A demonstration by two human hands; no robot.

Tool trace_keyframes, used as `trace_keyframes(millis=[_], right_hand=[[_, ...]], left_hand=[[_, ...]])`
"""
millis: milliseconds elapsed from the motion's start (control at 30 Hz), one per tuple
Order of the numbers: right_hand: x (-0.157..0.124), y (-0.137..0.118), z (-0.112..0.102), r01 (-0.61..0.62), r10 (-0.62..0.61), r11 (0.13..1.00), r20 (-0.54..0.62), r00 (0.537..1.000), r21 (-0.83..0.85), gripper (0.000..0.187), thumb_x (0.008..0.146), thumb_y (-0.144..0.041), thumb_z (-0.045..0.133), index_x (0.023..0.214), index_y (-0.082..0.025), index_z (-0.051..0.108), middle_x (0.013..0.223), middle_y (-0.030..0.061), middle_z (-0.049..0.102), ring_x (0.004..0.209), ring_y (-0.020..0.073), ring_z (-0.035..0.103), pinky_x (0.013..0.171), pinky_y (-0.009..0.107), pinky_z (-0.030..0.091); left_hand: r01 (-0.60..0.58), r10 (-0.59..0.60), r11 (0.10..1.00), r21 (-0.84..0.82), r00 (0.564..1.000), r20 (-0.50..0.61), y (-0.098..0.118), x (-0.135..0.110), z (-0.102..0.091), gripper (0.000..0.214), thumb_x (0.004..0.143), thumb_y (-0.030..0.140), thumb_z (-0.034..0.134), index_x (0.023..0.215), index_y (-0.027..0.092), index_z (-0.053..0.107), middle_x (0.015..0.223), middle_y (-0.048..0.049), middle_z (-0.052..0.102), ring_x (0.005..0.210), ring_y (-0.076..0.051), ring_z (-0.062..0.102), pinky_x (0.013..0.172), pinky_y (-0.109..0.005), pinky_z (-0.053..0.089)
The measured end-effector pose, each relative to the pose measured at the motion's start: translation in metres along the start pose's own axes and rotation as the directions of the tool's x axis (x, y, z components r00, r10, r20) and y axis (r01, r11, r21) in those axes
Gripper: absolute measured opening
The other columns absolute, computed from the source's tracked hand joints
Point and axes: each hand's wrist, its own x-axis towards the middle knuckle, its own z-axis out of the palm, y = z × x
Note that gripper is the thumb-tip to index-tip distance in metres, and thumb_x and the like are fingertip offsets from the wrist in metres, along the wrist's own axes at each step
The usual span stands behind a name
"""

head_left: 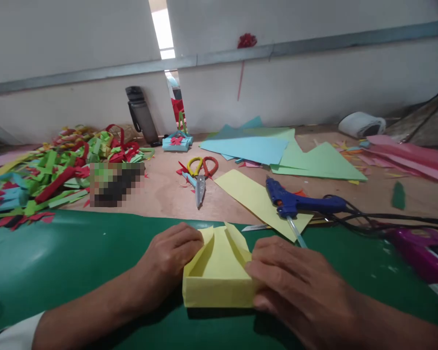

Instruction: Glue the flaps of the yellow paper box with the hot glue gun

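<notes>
Green mat point(76, 257) underneath. My left hand point(168, 262) and right hand point(295, 287) pinched shut on half-folded yellow paper box point(219, 277) between fingers. Blue glue gun point(299, 201) beyond right fingers. Judged best: press creases firmly, keep walls square.

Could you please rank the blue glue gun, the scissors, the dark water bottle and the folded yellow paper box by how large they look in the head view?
1. Folded yellow paper box, though it lies nearest the camera, which enlarges it.
2. Blue glue gun.
3. and 4. Dark water bottle and scissors look much alike; the bottle stands farther back, so I would not rank them.
</notes>
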Motion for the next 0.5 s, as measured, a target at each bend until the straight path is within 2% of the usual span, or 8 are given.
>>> trace_keyframes(millis=[100, 200, 300, 367, 433, 500], right_hand=[[0.001, 0.0, -0.003, 0.005, -0.005, 1.0, 0.006, 1.0, -0.001, 0.023, 0.083, -0.016, 0.052, 0.105, -0.017, 0.05, 0.078, 0.0065, 0.063, 0.078, 0.0186, 0.059, 0.069, 0.03, 0.049], [0.001, -0.001, -0.004, 0.007, -0.007, 1.0, -0.017, 1.0, -0.01, 0.02, 0.084, -0.018, 0.05, 0.104, -0.018, 0.052, 0.075, 0.0056, 0.064, 0.075, 0.0182, 0.06, 0.065, 0.029, 0.05], [0.002, -0.002, -0.005, -0.014, 0.014, 1.0, -0.01, 1.0, -0.026, 0.018, 0.085, -0.022, 0.05, 0.102, -0.019, 0.056, 0.074, 0.0059, 0.065, 0.075, 0.0187, 0.062, 0.064, 0.028, 0.051], [0.002, -0.003, -0.008, -0.017, 0.018, 0.999, 0.013, 1.0, -0.036, 0.019, 0.084, -0.023, 0.052, 0.103, -0.02, 0.057, 0.075, 0.0059, 0.067, 0.076, 0.0184, 0.063, 0.067, 0.027, 0.051], [0.002, -0.003, -0.015, 0.013, -0.012, 0.999, 0.033, 0.999, -0.035, 0.025, 0.085, -0.028, 0.052, 0.109, -0.021, 0.055, 0.082, 0.0062, 0.069, 0.08, 0.0183, 0.063, 0.074, 0.027, 0.052], [0.0, -0.001, -0.026, 0.017, -0.016, 0.996, 0.018, 1.0, -0.084, 0.033, 0.087, -0.033, 0.047, 0.118, -0.022, 0.049, 0.097, 0.008, 0.068, 0.091, 0.0195, 0.062, 0.083, 0.03, 0.05]], left_hand=[[-0.042, 0.041, 0.999, 0.02, 0.998, 0.055, -0.001, -0.007, 0.0, 0.02, 0.083, 0.011, 0.049, 0.099, 0.015, 0.06, 0.104, -0.0108, 0.065, 0.1, -0.02, 0.058, 0.088, -0.03, 0.046], [-0.019, 0.007, 0.997, 0.073, 0.987, 0.162, -0.004, -0.018, 0.002, 0.036, 0.083, 0.01, 0.045, 0.118, 0.017, 0.052, 0.121, -0.0108, 0.058, 0.116, -0.02, 0.05, 0.102, -0.033, 0.037], [-0.005, -0.027, 0.991, 0.131, 0.971, 0.236, -0.003, -0.027, 0.002, 0.056, 0.083, 0.013, 0.044, 0.137, 0.02, 0.032, 0.137, -0.0095, 0.044, 0.127, -0.021, 0.038, 0.106, -0.038, 0.031], [-0.015, -0.026, 0.989, 0.146, 0.962, 0.27, 0.001, -0.028, -0.001, 0.065, 0.082, 0.018, 0.046, 0.142, 0.021, 0.019, 0.142, -0.0089, 0.035, 0.13, -0.023, 0.034, 0.107, -0.041, 0.03], [-0.047, 0.005, 0.988, 0.15, 0.964, 0.266, 0.004, -0.027, -0.004, 0.068, 0.083, 0.022, 0.045, 0.143, 0.023, 0.014, 0.143, -0.0071, 0.031, 0.129, -0.024, 0.034, 0.107, -0.041, 0.029], [-0.062, 0.022, 0.984, 0.165, 0.972, 0.233, 0.005, -0.027, -0.004, 0.064, 0.084, 0.022, 0.042, 0.143, 0.026, 0.017, 0.142, -0.0039, 0.033, 0.128, -0.023, 0.036, 0.107, -0.039, 0.028]])
